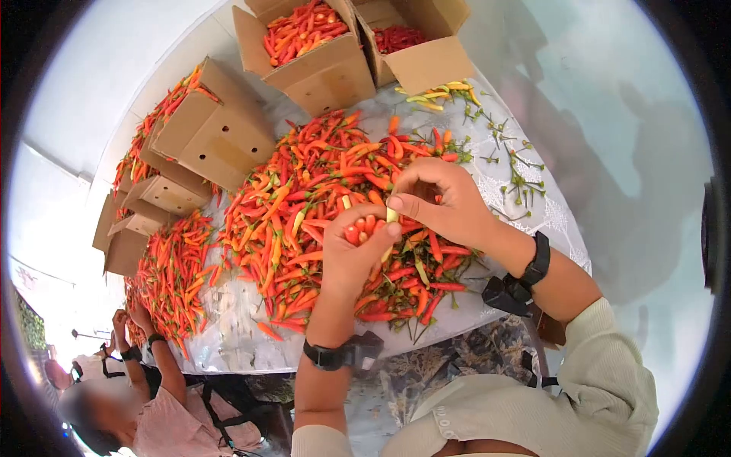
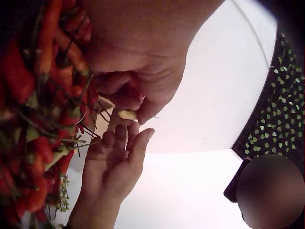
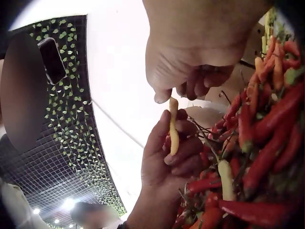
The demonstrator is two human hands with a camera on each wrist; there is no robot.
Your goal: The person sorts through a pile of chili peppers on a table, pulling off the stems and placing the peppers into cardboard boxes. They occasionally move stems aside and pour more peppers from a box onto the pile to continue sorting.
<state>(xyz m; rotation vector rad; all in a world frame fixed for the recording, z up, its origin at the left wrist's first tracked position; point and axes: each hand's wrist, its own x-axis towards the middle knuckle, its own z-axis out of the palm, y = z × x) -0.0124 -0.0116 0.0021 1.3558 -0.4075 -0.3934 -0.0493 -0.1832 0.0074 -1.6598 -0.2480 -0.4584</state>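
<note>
In the head view my left hand holds several red chili peppers in its curled fingers. Between its thumb and fingers it also grips a pale yellow chili pepper, which stands upright. My right hand is at the upper end of that pepper, thumb and forefinger bent together at its tip. The right wrist view shows the right thumb right at the pepper's top, other fingers curled. Both hands are above a big heap of red and orange chilies, many with green stems.
Open cardboard boxes filled with chilies stand along the back and left. Yellow chilies and loose green stems lie at the table's far right. Another person works at a second heap on the left.
</note>
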